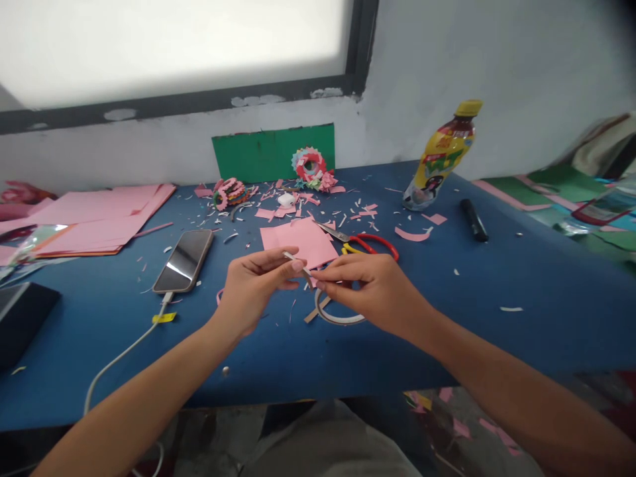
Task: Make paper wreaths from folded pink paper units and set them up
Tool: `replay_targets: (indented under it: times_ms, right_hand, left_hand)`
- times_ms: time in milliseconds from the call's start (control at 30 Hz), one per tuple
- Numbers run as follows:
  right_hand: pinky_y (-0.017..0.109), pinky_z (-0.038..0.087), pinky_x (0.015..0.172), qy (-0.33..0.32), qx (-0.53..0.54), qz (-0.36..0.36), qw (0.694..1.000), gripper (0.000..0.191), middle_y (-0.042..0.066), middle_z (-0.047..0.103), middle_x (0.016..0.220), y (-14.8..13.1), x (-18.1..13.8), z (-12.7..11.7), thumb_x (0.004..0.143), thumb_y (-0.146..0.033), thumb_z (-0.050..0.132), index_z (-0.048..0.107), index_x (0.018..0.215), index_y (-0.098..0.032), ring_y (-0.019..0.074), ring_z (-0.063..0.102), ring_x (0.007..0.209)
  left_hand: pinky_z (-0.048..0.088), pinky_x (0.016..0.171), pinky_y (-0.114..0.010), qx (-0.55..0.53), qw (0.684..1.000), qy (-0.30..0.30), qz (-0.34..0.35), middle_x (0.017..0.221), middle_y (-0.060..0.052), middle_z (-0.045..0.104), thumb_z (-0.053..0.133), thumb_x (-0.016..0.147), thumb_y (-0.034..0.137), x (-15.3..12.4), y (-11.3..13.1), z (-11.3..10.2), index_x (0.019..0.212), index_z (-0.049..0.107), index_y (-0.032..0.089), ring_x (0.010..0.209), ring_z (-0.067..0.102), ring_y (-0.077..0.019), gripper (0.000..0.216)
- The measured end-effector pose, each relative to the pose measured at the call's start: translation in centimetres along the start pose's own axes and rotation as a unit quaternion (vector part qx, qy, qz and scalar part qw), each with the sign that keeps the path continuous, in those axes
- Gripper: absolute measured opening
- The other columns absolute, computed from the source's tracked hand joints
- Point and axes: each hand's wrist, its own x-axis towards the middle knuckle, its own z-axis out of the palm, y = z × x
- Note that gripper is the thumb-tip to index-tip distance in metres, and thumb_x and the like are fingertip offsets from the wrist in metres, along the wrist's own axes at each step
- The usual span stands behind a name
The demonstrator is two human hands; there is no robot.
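Note:
Above the table's middle, my left hand (261,281) pinches a narrow white strip (289,256) between thumb and fingers. My right hand (365,285) has its fingertips closed on the strip's other end, almost touching my left fingers. Below my right hand a thin tape roll (342,321) lies on the table beside a short brown strip (314,315). Behind the hands are pink paper sheets (303,240). Scissors (368,245) with red and yellow handles rest partly on that paper, blades open. Whether the white strip is tape or paper I cannot tell.
A phone (185,262) on a white cable lies left, near stacked pink sheets (99,218). Paper scraps and rosette-like paper pieces (231,194) stand before a green board (273,156). A drink bottle (442,159) and black marker (474,220) are at right.

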Motion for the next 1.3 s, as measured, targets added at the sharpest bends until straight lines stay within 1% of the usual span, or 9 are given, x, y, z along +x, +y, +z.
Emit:
replay_targets:
  times_ms: [200,333,433,600,733,933,1067,1167,1300]
  right_hand:
    - [0.021,0.048,0.062,-0.014,-0.012,-0.016,1.0,0.018,0.001,0.07,0.081,0.0,0.0,0.2,0.075,-0.012,0.06,0.072,0.086,-0.02,0.0116,0.063,0.069]
    - [0.021,0.048,0.064,-0.01,-0.025,-0.032,0.999,0.019,0.001,0.071,0.082,0.1,-0.1,0.4,0.075,-0.011,0.061,0.072,0.087,-0.021,0.0118,0.064,0.072]
    - [0.021,0.048,0.065,-0.005,-0.039,-0.044,0.998,0.018,0.001,0.071,0.082,0.3,-0.2,0.6,0.074,-0.011,0.061,0.072,0.086,-0.021,0.0117,0.064,0.072]
    - [0.021,0.047,0.065,0.001,-0.05,-0.055,0.997,0.016,0.001,0.071,0.082,0.4,-0.2,0.8,0.075,-0.012,0.062,0.072,0.085,-0.02,0.0115,0.064,0.072]
    - [0.021,0.047,0.064,0.0,-0.052,-0.054,0.997,0.017,0.001,0.071,0.083,0.3,-0.2,0.7,0.075,-0.012,0.061,0.072,0.086,-0.02,0.0115,0.063,0.072]
    - [0.02,0.046,0.059,0.001,-0.055,-0.051,0.997,0.016,0.0,0.071,0.083,0.4,-0.2,0.8,0.075,-0.014,0.062,0.071,0.087,-0.019,0.0112,0.062,0.068]
    - [0.02,0.046,0.056,0.006,-0.065,-0.043,0.997,0.017,-0.001,0.072,0.082,0.4,-0.3,0.9,0.075,-0.017,0.062,0.071,0.089,-0.019,0.0111,0.061,0.063]
    - [0.021,0.046,0.054,0.01,-0.069,-0.029,0.997,0.016,-0.001,0.072,0.079,0.5,-0.3,1.0,0.075,-0.018,0.062,0.071,0.088,-0.021,0.0114,0.062,0.06]
    - [0.021,0.046,0.056,0.008,-0.076,-0.013,0.997,0.016,0.0,0.072,0.079,0.5,-0.4,1.1,0.075,-0.018,0.062,0.072,0.086,-0.021,0.0129,0.065,0.064]
  left_hand:
    - [0.053,0.054,-0.018,-0.022,0.999,0.011,-0.026,0.078,-0.003,0.072,0.079,0.057,0.023,0.1,0.1,0.2,0.081,0.071,0.017,0.066,0.066,-0.0134,0.027]
    - [0.051,0.049,-0.015,-0.032,0.999,0.012,-0.034,0.075,-0.002,0.072,0.079,0.057,0.021,0.0,0.3,0.3,0.078,0.072,0.017,0.062,0.065,-0.0112,0.023]
    - [0.051,0.049,-0.014,-0.033,0.999,0.01,-0.032,0.075,-0.002,0.072,0.078,0.057,0.021,0.1,0.2,0.2,0.077,0.071,0.017,0.063,0.065,-0.0113,0.021]
    - [0.051,0.049,-0.014,-0.032,0.999,0.013,-0.028,0.075,-0.002,0.072,0.078,0.058,0.021,0.1,0.1,0.1,0.076,0.072,0.018,0.063,0.065,-0.011,0.02]
    - [0.052,0.049,-0.013,-0.046,0.999,0.018,-0.017,0.079,0.0,0.072,0.078,0.059,0.021,0.0,0.1,0.3,0.075,0.072,0.019,0.064,0.066,-0.0101,0.017]
    - [0.053,0.047,-0.012,-0.082,0.996,0.026,-0.014,0.075,-0.001,0.072,0.077,0.059,0.019,0.0,0.2,0.5,0.074,0.072,0.016,0.062,0.066,-0.0103,0.016]
    - [0.053,0.045,-0.011,-0.13,0.99,0.02,-0.042,0.074,-0.001,0.072,0.075,0.061,0.015,0.2,0.2,0.5,0.075,0.071,0.015,0.058,0.066,-0.0092,0.015]
    - [0.053,0.044,-0.009,-0.152,0.985,0.024,-0.071,0.075,-0.001,0.072,0.069,0.068,0.01,0.3,0.2,0.4,0.077,0.07,0.015,0.057,0.065,-0.0077,0.01]
    - [0.052,0.044,-0.008,-0.169,0.979,0.04,-0.108,0.077,0.0,0.072,0.062,0.074,0.006,0.4,0.2,0.4,0.077,0.069,0.014,0.057,0.066,-0.0068,0.012]
